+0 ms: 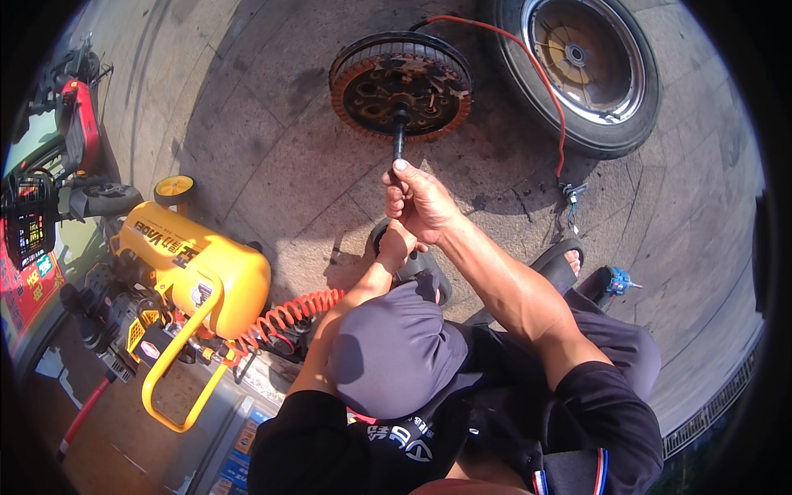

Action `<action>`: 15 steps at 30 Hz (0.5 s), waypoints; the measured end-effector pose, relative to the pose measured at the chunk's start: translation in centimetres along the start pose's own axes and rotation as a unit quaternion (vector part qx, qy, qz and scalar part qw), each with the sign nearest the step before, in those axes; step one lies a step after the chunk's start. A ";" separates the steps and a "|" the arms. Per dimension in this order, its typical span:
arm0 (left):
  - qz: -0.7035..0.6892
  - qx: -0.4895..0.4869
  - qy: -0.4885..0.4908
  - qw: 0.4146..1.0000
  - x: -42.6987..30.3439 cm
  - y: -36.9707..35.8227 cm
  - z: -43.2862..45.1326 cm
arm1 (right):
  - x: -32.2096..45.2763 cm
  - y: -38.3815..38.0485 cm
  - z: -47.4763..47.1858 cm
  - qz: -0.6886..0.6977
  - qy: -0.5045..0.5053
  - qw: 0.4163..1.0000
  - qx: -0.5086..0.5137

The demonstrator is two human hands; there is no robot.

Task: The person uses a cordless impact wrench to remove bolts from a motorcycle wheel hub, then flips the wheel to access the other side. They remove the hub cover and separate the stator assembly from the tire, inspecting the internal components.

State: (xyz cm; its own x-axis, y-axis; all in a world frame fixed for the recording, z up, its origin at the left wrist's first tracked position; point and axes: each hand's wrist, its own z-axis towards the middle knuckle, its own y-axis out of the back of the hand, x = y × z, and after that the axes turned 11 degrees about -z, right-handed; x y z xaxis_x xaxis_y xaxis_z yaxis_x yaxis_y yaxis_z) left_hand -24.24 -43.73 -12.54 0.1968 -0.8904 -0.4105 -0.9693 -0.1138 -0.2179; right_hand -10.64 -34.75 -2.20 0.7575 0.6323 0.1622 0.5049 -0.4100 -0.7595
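My right hand (424,201) is wrapped around a black rod (400,139), thumb laid along it. Just below, my left hand (397,242) is closed on the rod's near end, which the fingers mostly hide. The far end of the rod meets the centre of a hub motor stator (371,111), a round, rusty, dirty part with copper-coloured windings around its edge. It stands tilted on the paving, a dark ring around its far side. An orange cable (544,74) runs from behind the stator, over a tyre, to a connector (574,193) with loose wires.
A wheel with a tyre (640,117) and an open, rusty hub lies at upper right. At left stands a yellow air compressor (204,266) with a coiled red hose (291,315). Near my sandalled foot (560,263) lies a blue power tool (615,281). A red scooter (83,127) is farther left.
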 end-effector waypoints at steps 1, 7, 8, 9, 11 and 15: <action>0.002 -0.013 0.003 1.000 -0.2 -0.2 -0.2 | 0.0 0.0 0.0 -0.004 0.004 1.000 0.003; -0.013 -0.001 0.015 1.000 -1.2 -0.9 -0.9 | 0.0 0.1 -0.1 -0.020 0.024 0.999 0.008; -0.010 -0.006 0.022 1.000 -1.2 -0.9 -0.9 | 0.0 0.1 -0.1 -0.022 0.020 1.000 0.000; -0.010 -0.006 0.021 1.000 -1.1 -0.9 -0.9 | 0.0 0.1 -0.1 -0.024 0.020 0.999 -0.007; 0.001 -0.009 0.013 1.000 -1.1 -1.0 -0.8 | 0.1 0.1 -0.1 -0.026 0.019 0.999 -0.012; 0.042 0.009 -0.001 0.999 -1.5 -1.3 -1.0 | 0.1 0.1 0.0 -0.021 0.018 1.000 0.002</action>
State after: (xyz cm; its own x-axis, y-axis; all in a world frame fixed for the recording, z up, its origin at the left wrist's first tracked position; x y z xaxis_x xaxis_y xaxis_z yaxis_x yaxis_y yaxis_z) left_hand -23.42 -42.71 -10.71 0.1154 -0.8959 -0.4290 -0.9797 -0.0314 -0.1980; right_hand -10.45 -34.75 -2.25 0.7497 0.6255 0.2161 0.5349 -0.3805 -0.7544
